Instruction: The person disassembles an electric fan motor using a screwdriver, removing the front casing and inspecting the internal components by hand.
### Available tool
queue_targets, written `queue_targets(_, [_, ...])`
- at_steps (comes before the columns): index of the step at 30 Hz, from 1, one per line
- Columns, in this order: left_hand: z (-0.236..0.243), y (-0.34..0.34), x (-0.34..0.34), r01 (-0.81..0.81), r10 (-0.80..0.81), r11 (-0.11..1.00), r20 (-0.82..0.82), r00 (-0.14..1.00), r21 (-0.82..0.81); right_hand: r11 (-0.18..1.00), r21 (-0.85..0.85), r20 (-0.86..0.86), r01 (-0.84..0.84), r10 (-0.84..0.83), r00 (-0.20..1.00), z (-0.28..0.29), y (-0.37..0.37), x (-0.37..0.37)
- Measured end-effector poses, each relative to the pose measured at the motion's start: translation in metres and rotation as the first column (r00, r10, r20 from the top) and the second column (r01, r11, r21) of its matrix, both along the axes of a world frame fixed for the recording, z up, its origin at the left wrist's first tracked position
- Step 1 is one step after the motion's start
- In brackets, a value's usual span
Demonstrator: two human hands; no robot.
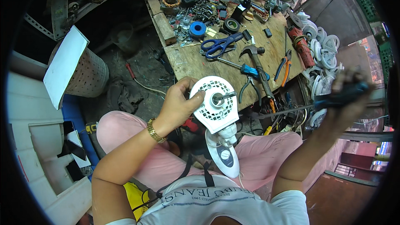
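My left hand (pixel 178 102) grips the rim of a white electric fan motor housing (pixel 221 121), thumb on its slotted face. A metal shaft (pixel 227 96) sticks out from the centre of that face. Below it, the fan's white neck and base with a grey dial panel (pixel 225 156) rest between my legs. Out to the right, my right hand (pixel 342 110) is closed around the dark blue handle of a screwdriver (pixel 289 111). Its long blade points left toward the fan, apart from it. Motion blurs this hand and the handle.
Ahead stands a wooden workbench (pixel 183 61) with blue scissors (pixel 218 46), a hammer (pixel 259 64), orange-handled pliers (pixel 284 67), tape rolls and loose screws. White fan parts (pixel 327 54) and a red power tool (pixel 301 50) line its right side. A perforated bin (pixel 89 73) stands left.
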State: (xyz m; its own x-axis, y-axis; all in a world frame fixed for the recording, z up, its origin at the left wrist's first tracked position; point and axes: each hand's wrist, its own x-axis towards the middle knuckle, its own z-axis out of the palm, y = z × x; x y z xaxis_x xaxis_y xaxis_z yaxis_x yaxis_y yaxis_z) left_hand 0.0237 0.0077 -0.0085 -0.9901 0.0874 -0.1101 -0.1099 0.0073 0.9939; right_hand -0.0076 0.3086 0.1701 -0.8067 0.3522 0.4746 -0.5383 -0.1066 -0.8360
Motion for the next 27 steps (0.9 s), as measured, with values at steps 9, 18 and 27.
queue_targets(9, [0.01, 0.005, -0.001, -0.009, 0.007, 0.999, 0.044, 0.999, 0.033, 0.94, -0.08, -0.245, -0.333, 0.305, 0.92, 0.048, -0.015, -0.007])
queue_targets(18, [0.007, 0.005, -0.001, -0.008, 0.008, 1.0, 0.022, 1.0, -0.004, 0.883, 0.003, -0.177, -0.47, 0.463, 0.869, 0.044, -0.003, -0.027])
queue_targets(27, [0.004, 0.002, -0.002, 0.051, -0.051, 0.999, 0.008, 0.999, -0.018, 0.91, 0.11, -0.155, -0.4, 0.414, 0.897, 0.051, -0.023, -0.026])
